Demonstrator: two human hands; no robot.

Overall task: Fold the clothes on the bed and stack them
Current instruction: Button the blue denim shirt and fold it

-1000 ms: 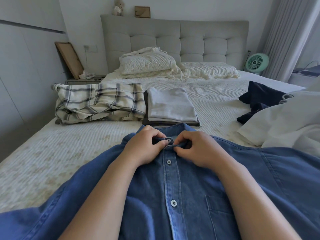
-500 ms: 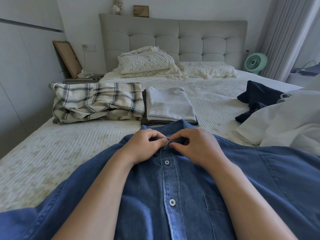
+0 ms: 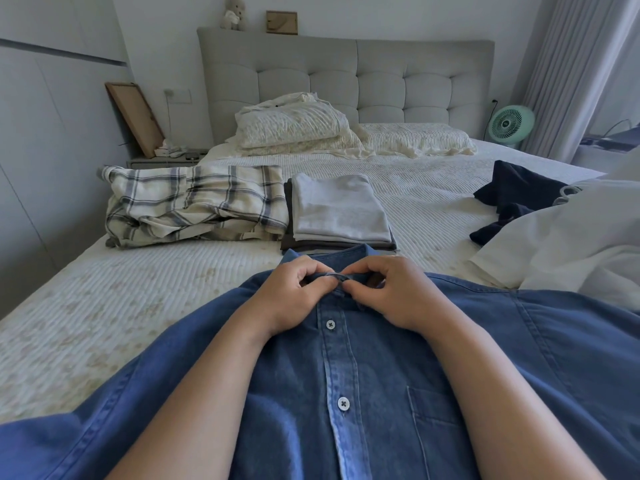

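Observation:
A blue denim shirt (image 3: pixel 381 393) lies front-up on the bed, its collar pointing away from me. My left hand (image 3: pixel 298 292) and my right hand (image 3: pixel 391 292) both pinch the collar band at the top of the button placket, fingers curled around the fabric. The top button is hidden under my fingers; two lower buttons are fastened. Just beyond the collar sits a stack of folded clothes (image 3: pixel 339 213), light grey on top of dark pieces. A plaid garment (image 3: pixel 194 206) lies rumpled to its left. A navy garment (image 3: pixel 516 199) and a white garment (image 3: pixel 568 247) lie unfolded at the right.
The bed (image 3: pixel 104 299) has a cream ribbed cover. Pillows (image 3: pixel 294 126) rest against the grey padded headboard. A green fan (image 3: pixel 510 124) stands at the right, near a curtain. A nightstand with a leaning frame (image 3: pixel 135 119) is at the left.
The top button showed between my fingers a second ago; now both hands have closed over it at the collar band. The shirt has not shifted.

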